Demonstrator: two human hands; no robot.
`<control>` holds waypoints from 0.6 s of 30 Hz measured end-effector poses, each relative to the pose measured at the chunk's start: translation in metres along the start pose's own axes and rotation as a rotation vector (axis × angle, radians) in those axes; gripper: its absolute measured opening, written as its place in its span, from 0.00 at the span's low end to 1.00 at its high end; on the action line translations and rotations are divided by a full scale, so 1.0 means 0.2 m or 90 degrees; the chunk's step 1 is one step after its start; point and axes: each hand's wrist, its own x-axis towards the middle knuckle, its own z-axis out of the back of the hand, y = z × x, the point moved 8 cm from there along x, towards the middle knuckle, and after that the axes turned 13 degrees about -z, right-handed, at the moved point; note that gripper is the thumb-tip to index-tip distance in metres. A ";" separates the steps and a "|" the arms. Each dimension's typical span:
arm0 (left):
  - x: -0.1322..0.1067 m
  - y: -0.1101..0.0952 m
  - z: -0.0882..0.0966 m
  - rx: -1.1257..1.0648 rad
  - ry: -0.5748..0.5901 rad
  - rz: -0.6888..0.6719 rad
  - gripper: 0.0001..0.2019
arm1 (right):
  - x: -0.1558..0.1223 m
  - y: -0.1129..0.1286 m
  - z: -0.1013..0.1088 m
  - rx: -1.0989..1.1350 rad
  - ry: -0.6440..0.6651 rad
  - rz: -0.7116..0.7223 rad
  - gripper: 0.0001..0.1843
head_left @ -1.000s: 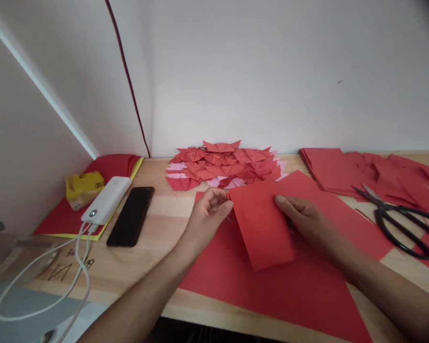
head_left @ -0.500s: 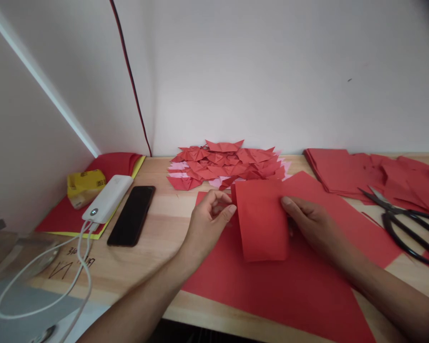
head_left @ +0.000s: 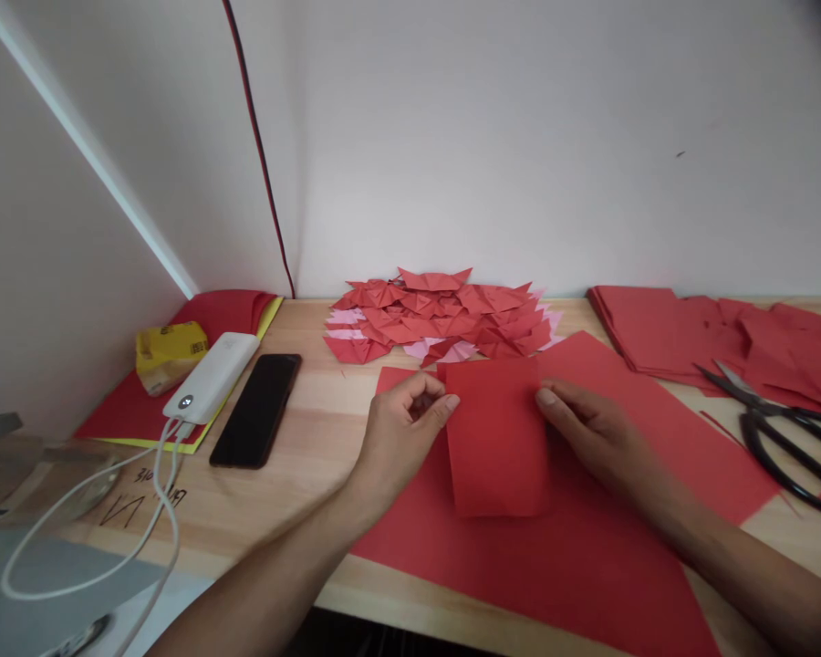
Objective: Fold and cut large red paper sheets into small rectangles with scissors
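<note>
A folded piece of red paper (head_left: 496,443) is held up between my two hands, its broad face toward me. My left hand (head_left: 414,424) pinches its left edge between thumb and fingers. On the right edge my right hand (head_left: 581,422) grips it, thumb in front and fingers mostly hidden behind. Below lies a large red sheet (head_left: 554,584) on the wooden table. Behind the held paper, against the wall, is a pile of folded red and pink paper shapes (head_left: 438,315).
Black-handled scissors (head_left: 759,406) lie at the right near stacked red paper (head_left: 639,324). To the left are a black phone (head_left: 256,411), a white power bank (head_left: 212,374) with looping white cables (head_left: 171,511), and a yellow packet (head_left: 171,351) on red and yellow sheets.
My left hand has closed onto the paper's left edge, where it was just apart before. The paper has lowered slightly and turned flatter toward me. The view has shifted a little.
</note>
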 end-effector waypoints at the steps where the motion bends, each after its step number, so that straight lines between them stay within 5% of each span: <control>1: 0.00 -0.01 -0.01 0.009 0.009 -0.004 0.10 | 0.00 0.00 0.02 0.015 -0.014 0.005 0.18; 8: -0.02 -0.09 -0.05 0.113 0.062 -0.084 0.09 | -0.03 0.08 0.12 0.050 -0.059 0.094 0.13; 18: -0.03 -0.11 -0.07 0.172 0.112 -0.155 0.08 | 0.02 0.04 0.13 -0.002 -0.050 0.030 0.15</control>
